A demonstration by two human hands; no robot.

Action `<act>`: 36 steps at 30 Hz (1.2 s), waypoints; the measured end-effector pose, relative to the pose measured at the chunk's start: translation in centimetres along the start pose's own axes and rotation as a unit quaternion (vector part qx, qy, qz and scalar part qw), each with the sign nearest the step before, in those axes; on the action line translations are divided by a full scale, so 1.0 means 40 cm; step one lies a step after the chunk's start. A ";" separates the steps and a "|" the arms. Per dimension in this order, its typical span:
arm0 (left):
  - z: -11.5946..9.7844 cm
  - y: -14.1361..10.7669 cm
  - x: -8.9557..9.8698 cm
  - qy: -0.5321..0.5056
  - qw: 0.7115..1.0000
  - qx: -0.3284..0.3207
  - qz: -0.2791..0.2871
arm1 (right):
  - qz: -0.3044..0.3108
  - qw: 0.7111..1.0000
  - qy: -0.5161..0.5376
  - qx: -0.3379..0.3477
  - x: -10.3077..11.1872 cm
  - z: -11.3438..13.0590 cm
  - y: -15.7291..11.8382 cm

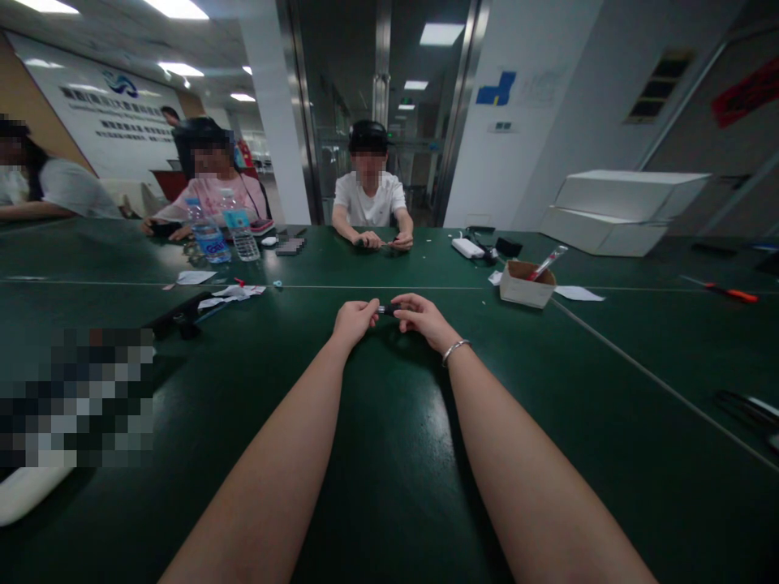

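A small dark object with a silvery end (388,310) is held between my two hands, just above the green table (389,454). The fingers of my left hand (358,320) are closed on its silvery end. My right hand (421,316), with a bracelet (455,350) at the wrist, pinches its dark end between thumb and fingers. The object is too small to name, and the fingertips partly cover it.
A small open box (527,285) stands to the right, near a white device (467,247). Two bottles (240,227), papers (231,295) and a black item (182,316) lie left. A screwdriver (730,293) is far right. A person (370,195) sits opposite.
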State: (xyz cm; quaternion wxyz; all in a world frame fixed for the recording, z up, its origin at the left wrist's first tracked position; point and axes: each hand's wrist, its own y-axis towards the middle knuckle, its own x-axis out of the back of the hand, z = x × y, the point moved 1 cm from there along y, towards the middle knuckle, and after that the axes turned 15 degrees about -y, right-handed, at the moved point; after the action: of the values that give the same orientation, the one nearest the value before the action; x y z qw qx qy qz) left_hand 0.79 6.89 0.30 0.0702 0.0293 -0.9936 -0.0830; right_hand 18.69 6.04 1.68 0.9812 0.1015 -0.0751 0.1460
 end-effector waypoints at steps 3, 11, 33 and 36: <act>-0.006 -0.001 -0.002 0.011 1.000 0.008 -0.014 | -0.006 1.000 0.003 0.000 0.001 -0.002 0.000; -0.005 0.014 0.006 0.005 0.998 0.044 -0.045 | -0.048 0.998 0.021 -0.024 0.013 -0.010 -0.004; 0.001 -0.002 0.000 0.017 1.000 -0.005 -0.003 | -0.028 0.998 0.027 -0.040 0.008 -0.013 -0.001; -0.003 -0.006 0.000 0.034 0.999 -0.009 0.008 | -0.026 0.999 0.025 -0.038 0.008 -0.015 0.000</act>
State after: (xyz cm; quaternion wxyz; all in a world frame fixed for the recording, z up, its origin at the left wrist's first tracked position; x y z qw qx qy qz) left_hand 0.83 6.65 0.36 0.1049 0.0239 -0.9901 -0.0903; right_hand 19.06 6.27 1.17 0.9894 0.0627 -0.0532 0.1196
